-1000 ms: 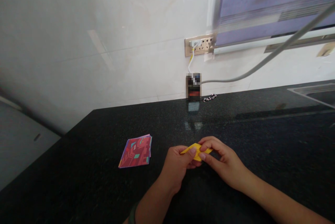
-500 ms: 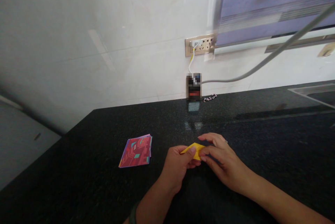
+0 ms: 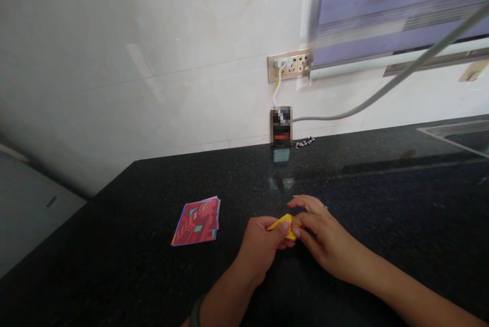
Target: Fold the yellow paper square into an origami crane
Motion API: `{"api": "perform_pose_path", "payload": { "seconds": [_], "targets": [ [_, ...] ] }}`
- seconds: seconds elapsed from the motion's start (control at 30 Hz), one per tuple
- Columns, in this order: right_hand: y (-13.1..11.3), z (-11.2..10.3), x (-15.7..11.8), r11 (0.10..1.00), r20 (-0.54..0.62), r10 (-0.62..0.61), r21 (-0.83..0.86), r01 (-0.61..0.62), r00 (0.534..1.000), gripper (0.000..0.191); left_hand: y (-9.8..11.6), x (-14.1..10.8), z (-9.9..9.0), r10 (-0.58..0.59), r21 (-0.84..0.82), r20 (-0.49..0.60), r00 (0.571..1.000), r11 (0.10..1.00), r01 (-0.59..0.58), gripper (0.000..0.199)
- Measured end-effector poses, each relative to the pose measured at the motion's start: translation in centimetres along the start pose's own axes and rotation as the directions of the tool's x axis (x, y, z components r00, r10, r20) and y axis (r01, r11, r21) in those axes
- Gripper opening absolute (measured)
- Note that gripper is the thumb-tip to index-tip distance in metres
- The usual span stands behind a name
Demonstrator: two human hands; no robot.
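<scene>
A small piece of folded yellow paper [image 3: 287, 221] is held between both hands above the dark countertop [image 3: 126, 266]. My left hand [image 3: 263, 243] grips it, thumb pressed on top and fingers underneath. With thumb and forefinger, my right hand [image 3: 319, 230] pinches the paper's right end; its other fingers are raised. The fingers cover part of the paper, so its full shape is hidden. To the left lies a stack of colourful paper sheets [image 3: 196, 222], the top one red with a printed pattern.
Against the tiled wall [image 3: 210, 98] leans a phone-sized blurred object [image 3: 281, 128] with a grey cable [image 3: 355, 110]. Beside it lies a beaded strand [image 3: 304, 142]. A wall socket [image 3: 289, 65] holds a white plug. A framed recess [image 3: 458, 136] is at the right.
The right fingertips have closed in on the yellow paper's right end, and less of it shows. The whole view has shifted slightly.
</scene>
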State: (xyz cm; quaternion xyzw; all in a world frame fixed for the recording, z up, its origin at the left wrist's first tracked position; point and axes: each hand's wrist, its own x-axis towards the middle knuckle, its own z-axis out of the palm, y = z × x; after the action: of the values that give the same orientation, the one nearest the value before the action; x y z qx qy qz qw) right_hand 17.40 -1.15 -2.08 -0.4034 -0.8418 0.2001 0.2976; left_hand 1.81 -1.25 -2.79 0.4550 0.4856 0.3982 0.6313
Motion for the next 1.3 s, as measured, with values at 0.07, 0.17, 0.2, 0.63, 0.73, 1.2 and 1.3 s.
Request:
{"api": "perform_pose_path", "payload": {
  "seconds": [0.07,0.17,0.2,0.63,0.73,1.2,1.3],
  "targets": [
    [-0.1,0.0,0.0,0.999,0.005,0.024,0.044,-0.025,1.000,0.013,0.0,0.0,0.0,-0.002,-0.012,0.003,1.000,1.000,0.002,0.030],
    [-0.3,-0.1,0.2,0.992,0.018,0.052,0.113,-0.054,0.998,0.014,0.0,0.1,0.1,-0.007,-0.023,0.003,1.000,1.000,0.007,0.029],
    [-0.3,-0.2,0.2,0.990,0.022,0.055,0.131,-0.057,0.998,0.014,0.0,0.1,0.1,-0.008,-0.020,0.003,1.000,1.000,0.008,0.029],
    [0.0,-0.3,0.4,0.980,-0.021,0.064,0.191,-0.059,0.998,0.012,0.2,0.0,-0.4,-0.051,-0.064,0.049,0.998,0.996,0.054,0.026],
    [0.6,-0.2,0.5,0.938,-0.129,0.185,0.319,-0.137,0.974,0.005,0.4,0.0,-0.6,-0.046,-0.095,0.023,0.999,0.994,0.048,0.029],
    [0.4,0.6,0.8,0.523,0.125,0.412,0.779,-0.346,0.903,0.039,1.0,-0.1,0.0,0.008,-0.056,-0.018,1.000,0.998,-0.009,0.027],
    [0.6,0.4,0.8,0.528,0.119,0.424,0.773,-0.352,0.898,0.039,0.9,-0.1,-0.2,0.017,0.036,-0.012,1.000,0.999,-0.017,0.020]
  ]
}}
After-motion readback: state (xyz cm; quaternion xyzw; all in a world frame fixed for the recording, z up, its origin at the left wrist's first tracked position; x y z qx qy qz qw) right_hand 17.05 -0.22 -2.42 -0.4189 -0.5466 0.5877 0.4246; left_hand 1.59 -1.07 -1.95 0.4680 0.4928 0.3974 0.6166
